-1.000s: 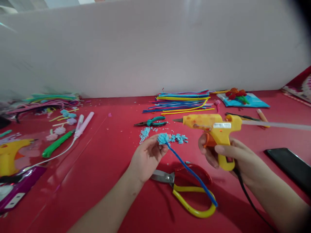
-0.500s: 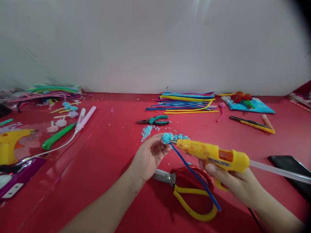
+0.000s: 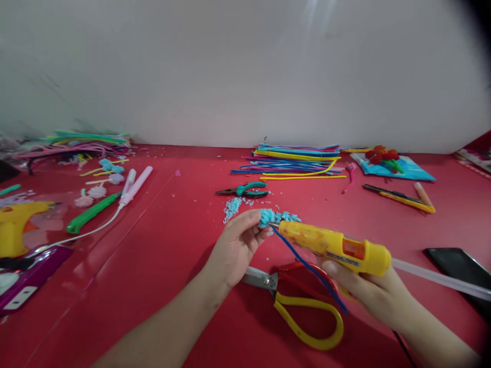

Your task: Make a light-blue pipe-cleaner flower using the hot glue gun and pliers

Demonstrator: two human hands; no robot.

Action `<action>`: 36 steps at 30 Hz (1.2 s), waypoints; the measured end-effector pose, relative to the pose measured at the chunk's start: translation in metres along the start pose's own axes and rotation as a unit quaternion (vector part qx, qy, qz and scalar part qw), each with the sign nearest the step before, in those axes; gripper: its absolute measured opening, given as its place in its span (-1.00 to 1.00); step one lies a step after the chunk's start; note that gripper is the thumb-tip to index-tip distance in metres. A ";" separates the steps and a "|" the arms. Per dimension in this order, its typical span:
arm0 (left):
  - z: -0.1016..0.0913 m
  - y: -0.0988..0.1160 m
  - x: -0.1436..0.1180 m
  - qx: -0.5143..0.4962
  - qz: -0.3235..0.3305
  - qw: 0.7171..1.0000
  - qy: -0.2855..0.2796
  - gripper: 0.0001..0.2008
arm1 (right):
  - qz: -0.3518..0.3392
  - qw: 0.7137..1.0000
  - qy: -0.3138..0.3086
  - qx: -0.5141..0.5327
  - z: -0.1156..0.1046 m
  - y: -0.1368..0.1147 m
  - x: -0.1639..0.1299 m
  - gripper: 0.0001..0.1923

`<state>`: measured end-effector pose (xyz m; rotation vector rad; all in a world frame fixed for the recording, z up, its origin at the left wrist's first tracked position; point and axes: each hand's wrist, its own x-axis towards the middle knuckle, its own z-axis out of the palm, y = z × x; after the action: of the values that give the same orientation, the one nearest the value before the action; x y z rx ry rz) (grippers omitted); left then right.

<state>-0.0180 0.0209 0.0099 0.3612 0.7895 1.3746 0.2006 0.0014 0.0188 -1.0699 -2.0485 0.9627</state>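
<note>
Bench: red, glossy; pipe cleaner stack at the far wall, pliers before it.
Glue gun: my right hand is wrapped around the grip; nozzle tip touching the flower head.
Scissors: flat on the bench below both hands.
Left hand: fingers pinched closed on the fluffy blue flower, held above the bench; its blue stem trails toward me.
Risk: nozzle sits just beside my fingertips, so a slip could burn them; excess glue could mat the fluff or string onto the bench.
</note>
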 end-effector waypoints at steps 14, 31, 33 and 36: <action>0.000 0.000 -0.002 -0.007 -0.019 1.000 0.004 -0.94 | -0.054 0.998 0.019 0.014 0.004 0.007 -0.001 -0.82; 0.001 0.000 -0.002 -0.016 -0.025 0.999 0.012 -0.94 | -0.061 0.997 0.039 -0.029 0.003 0.013 -0.003 -0.84; 0.001 0.001 -0.002 -0.018 -0.025 0.999 0.010 -0.95 | -0.062 0.997 0.038 -0.028 0.003 0.012 -0.003 -0.84; 0.001 0.001 -0.003 -0.020 -0.024 0.999 0.006 -0.95 | -0.061 0.997 0.039 -0.029 0.003 0.012 -0.003 -0.83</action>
<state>-0.0180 0.0187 0.0115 0.3014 0.7752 1.3458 0.2040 0.0030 0.0072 -0.9830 -2.0637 0.7929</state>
